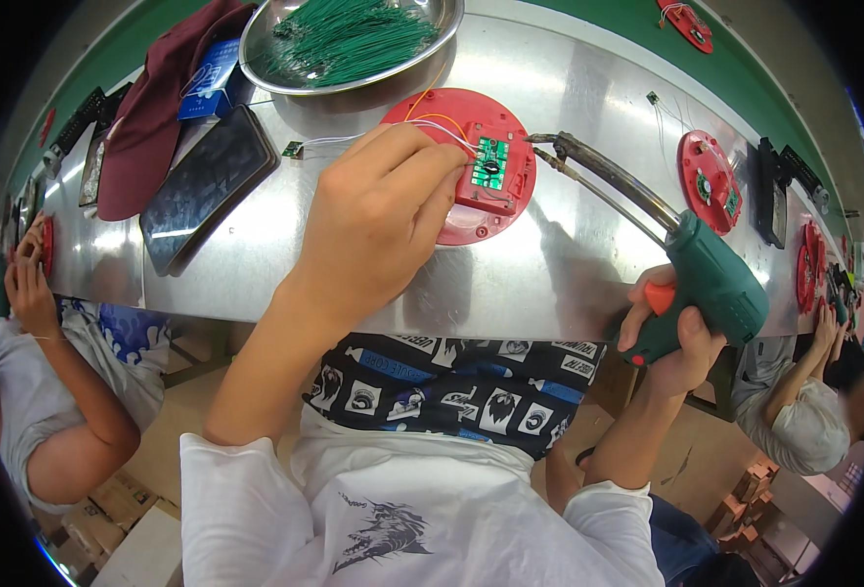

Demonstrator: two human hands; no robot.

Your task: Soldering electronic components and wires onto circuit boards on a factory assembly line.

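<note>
A round red plastic housing (pixel 456 106) lies on the metal bench in front of me, with a green circuit board (pixel 491 168) set in its raised square part. My left hand (pixel 378 210) rests over the housing's left side, thumb and fingers pinched on thin wires (pixel 456 137) at the board's left edge. White wires run left to a tiny green board (pixel 294 150). My right hand (pixel 681 357) grips a green soldering gun (pixel 713 279) with an orange trigger. Its dark tip hovers near the housing's right rim, apart from the circuit board.
A metal bowl (pixel 256 61) of green wires stands at the back, near a blue box (pixel 213 83), a maroon cap (pixel 146 147) and a dark phone (pixel 205 186). Another red housing (pixel 710 181) with wires lies right. Co-workers sit on both sides.
</note>
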